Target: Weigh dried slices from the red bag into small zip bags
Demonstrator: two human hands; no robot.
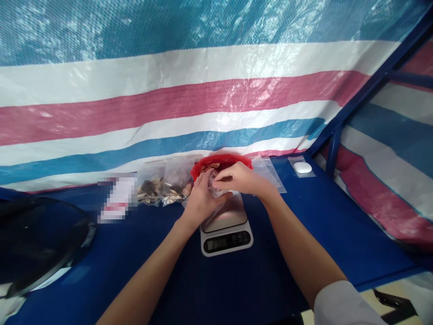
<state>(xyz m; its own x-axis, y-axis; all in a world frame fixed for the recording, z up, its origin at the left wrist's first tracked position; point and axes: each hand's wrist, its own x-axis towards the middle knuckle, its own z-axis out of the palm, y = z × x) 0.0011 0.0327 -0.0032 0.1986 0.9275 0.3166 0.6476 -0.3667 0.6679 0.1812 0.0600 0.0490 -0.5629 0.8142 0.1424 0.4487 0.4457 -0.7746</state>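
Note:
Both hands meet over the back of a white kitchen scale with a metal plate and a dark display. My left hand is closed on a clear plastic bag, its thumb stretched toward the right. From the other side my right hand pinches at the bag's upper part with bent fingers. Just behind them stands an open red plastic bag with light brown dried pieces inside. The fingers partly hide the clear bag, and I cannot tell what is in it.
Filled clear bags of dried brown pieces stand left of the scale. Flat clear bags lie to the right, near a white rounded case. A black round object is at far left. Striped sheeting hangs behind the blue table.

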